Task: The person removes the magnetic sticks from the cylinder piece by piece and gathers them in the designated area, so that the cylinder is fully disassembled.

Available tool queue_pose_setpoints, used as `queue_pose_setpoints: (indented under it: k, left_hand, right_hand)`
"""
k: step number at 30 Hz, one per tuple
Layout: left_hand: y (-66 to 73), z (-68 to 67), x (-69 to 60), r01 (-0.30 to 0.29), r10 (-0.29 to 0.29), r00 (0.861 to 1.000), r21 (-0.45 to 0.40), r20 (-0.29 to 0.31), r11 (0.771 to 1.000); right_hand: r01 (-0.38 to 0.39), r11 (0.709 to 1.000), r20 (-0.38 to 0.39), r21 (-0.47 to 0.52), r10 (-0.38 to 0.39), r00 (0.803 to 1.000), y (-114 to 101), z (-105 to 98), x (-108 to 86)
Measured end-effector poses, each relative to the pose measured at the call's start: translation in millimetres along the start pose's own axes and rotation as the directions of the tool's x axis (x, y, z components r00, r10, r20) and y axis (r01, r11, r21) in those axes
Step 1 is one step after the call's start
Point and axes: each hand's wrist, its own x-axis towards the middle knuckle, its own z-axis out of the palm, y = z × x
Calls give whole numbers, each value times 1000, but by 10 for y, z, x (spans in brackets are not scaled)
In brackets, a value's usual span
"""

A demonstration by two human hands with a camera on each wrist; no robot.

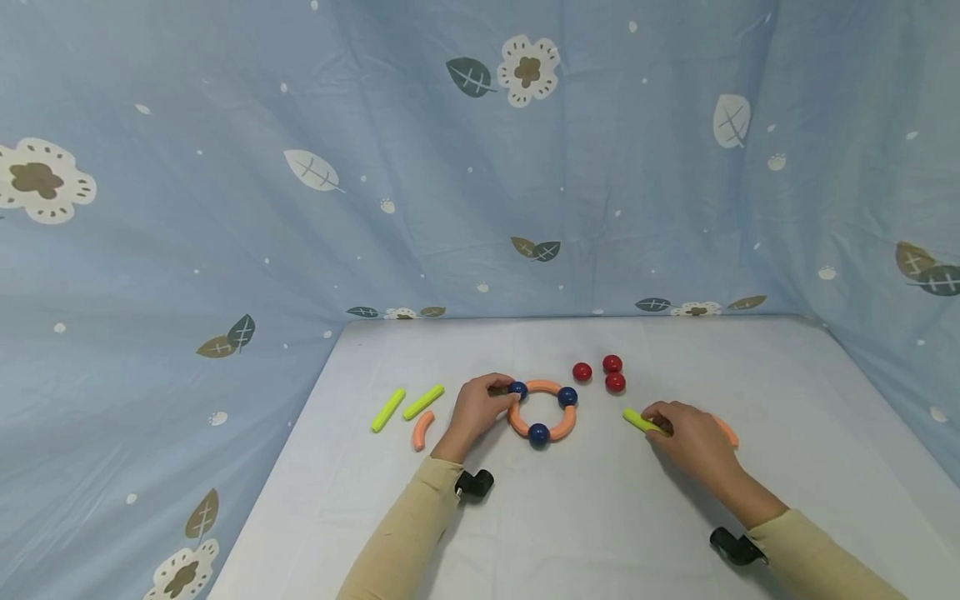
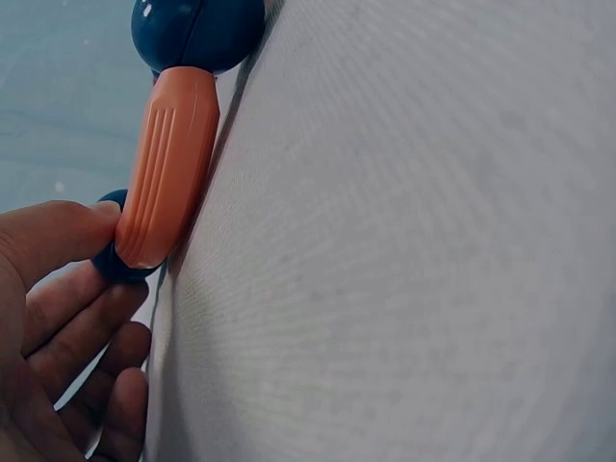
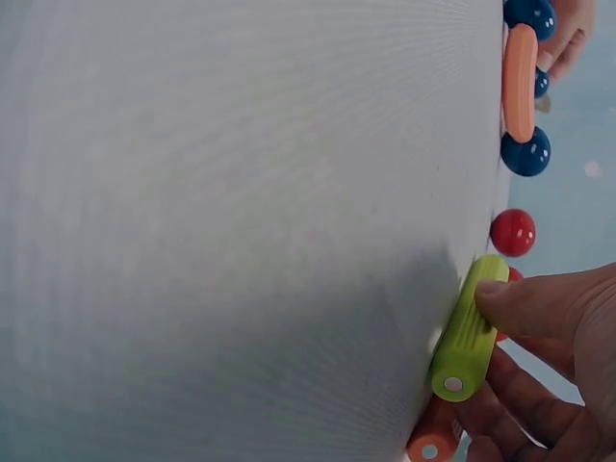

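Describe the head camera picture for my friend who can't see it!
A left hand holds a ring of orange curves and blue balls on a white table; the right hand pinches a green stick. Three red balls lie nearby.

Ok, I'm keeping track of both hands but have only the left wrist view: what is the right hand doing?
Observer: The right hand holds a green stick.
Operator: Are any balls lying loose?
Observer: Yes, three red balls lie off the far-right side of the ring.
Operator: And over on the other side, past the left hand?
Observer: Two more green sticks lie there, to its left.
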Motion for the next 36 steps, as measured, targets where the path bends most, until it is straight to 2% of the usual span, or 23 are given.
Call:
queue_pose_setpoints:
  k: [8, 18, 25, 36]
  left_hand:
    - [3, 5, 2, 5, -5, 1000, -5, -1, 1000]
    - [-8, 18, 12, 2, -2, 1000, -10, -2, 1000]
    - [-8, 14, -11, 14, -15, 1000, -16, -7, 1000]
    - [-22, -3, -58, 0, 0, 1000, -2, 17, 1000]
  right_hand:
    - [15, 1000, -56, -28, -16, 998, -69, -10, -11]
    - [25, 998, -88, 62, -20, 996, -224, 8, -20]
    - [21, 994, -45, 104, -16, 999, -328, 83, -26]
    - [16, 995, -11, 94, -15, 1000, -513, 161, -7]
